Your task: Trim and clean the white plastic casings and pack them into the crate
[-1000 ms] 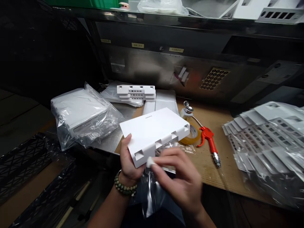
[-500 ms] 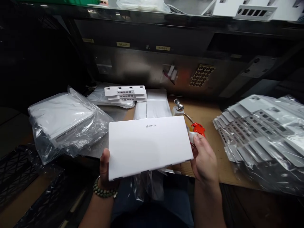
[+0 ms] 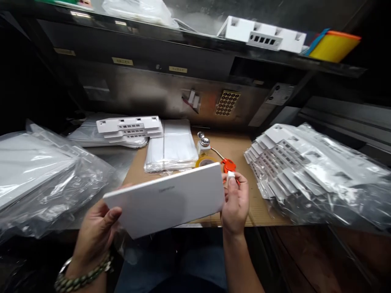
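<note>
In front of me a white plastic cover (image 3: 171, 201) with small blurred lettering is held up, tilted with its right end higher. My left hand (image 3: 99, 228), with beads at the wrist, grips its left end, thumb on the face. My right hand (image 3: 235, 199) is closed at the right end, pinching a small white piece of folded cloth (image 3: 231, 175) between thumb and fingers. Whether the right fingers also grip the cover's edge is partly hidden. Just behind that hand lie a red round tool (image 3: 229, 165) and a roll of yellow tape (image 3: 205, 161).
Stacked bagged white covers (image 3: 293, 158) stand at right; another bagged cover (image 3: 36, 162) lies at left. Behind are slotted white parts (image 3: 131, 127), a pile of clear bags (image 3: 172, 144) and a dispenser bottle (image 3: 203, 145). A metal shelf (image 3: 195, 38) crosses above.
The cover has tipped so its face turns more downward and its top edge shows. My view has shifted right, bringing a yellow object on the shelf into sight.
</note>
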### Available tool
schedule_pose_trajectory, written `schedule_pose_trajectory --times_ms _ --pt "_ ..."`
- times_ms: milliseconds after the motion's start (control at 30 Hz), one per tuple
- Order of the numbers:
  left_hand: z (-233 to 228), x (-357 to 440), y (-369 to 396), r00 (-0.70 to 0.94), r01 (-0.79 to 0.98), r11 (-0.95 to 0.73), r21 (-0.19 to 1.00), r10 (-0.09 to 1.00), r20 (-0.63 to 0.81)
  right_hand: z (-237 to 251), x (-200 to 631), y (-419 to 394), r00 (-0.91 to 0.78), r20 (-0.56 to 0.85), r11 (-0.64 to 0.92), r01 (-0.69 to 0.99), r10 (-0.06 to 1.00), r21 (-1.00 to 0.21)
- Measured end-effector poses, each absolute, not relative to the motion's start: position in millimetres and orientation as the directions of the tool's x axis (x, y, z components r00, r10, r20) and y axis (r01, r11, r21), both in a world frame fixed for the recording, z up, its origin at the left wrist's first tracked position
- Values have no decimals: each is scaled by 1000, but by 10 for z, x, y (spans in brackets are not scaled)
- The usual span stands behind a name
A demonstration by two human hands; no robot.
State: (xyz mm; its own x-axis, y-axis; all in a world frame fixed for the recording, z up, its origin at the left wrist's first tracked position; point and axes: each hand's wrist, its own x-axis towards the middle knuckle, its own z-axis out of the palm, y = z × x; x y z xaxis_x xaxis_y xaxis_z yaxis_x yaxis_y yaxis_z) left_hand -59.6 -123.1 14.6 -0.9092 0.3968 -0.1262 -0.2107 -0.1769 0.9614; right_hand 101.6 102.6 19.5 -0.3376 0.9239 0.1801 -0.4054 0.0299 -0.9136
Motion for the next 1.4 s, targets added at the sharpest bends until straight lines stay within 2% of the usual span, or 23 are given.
schedule_pose_trajectory --times_ms 100,200,267,333,467,567,733,933,1033,1100,1133,1167,1233,1300,1400 --pt "156 -684 -1259 -877 96 -100 990 462 132 159 1018 1080 -333 328 160 -444 884 -882" --pt "197 -649 -1253 -792 359 -132 924 481 376 145 1027 1165 -280 399 288 -365 873 -886" --pt "238 -605 -1226 -766 455 -93 886 465 443 153 1052 1212 -248 396 322 -290 884 -901" --pt "289 -568 -1186 -742 522 -61 851 460 488 170 1083 1234 -310 318 233 -281 896 -931" --pt "398 -507 -1093 -759 494 -87 865 442 478 209 1113 1201 -526 89 -104 -325 846 -940" --pt "437 -483 -1045 -790 445 -105 890 423 445 228 1104 1158 -561 -4 -228 -329 828 -916" --pt "429 -509 -1025 -814 380 -106 919 433 387 222 1093 1151 -587 -77 -328 -334 806 -884" --pt "460 -514 -1072 -819 377 -91 922 433 377 273 1093 1212 -566 -66 -322 -366 822 -873" --pt "411 -544 -1099 -896 199 -239 950 349 275 318 1103 1265 -519 13 -234 -407 855 -883" --pt "340 -567 -1088 -960 -67 -420 905 275 56 339 1117 1298 -474 71 -161 -430 878 -888" --pt "299 -570 -1070 -952 -230 -495 838 292 -88 346 1124 1309 -455 94 -130 -435 886 -891" --pt "259 -564 -1045 -903 -401 -536 743 366 -224 349 1131 1316 -438 114 -102 -439 892 -893" --pt "197 -518 -983 -688 -709 -475 522 626 -367 347 1142 1312 -404 159 -46 -454 901 -890" --pt "175 -438 -918 -426 -881 -296 369 836 -345 332 1147 1295 -377 217 12 -476 900 -879" --pt "216 -327 -835 -248 -940 -160 301 927 -281 280 1151 1290 -365 282 67 -504 887 -861"
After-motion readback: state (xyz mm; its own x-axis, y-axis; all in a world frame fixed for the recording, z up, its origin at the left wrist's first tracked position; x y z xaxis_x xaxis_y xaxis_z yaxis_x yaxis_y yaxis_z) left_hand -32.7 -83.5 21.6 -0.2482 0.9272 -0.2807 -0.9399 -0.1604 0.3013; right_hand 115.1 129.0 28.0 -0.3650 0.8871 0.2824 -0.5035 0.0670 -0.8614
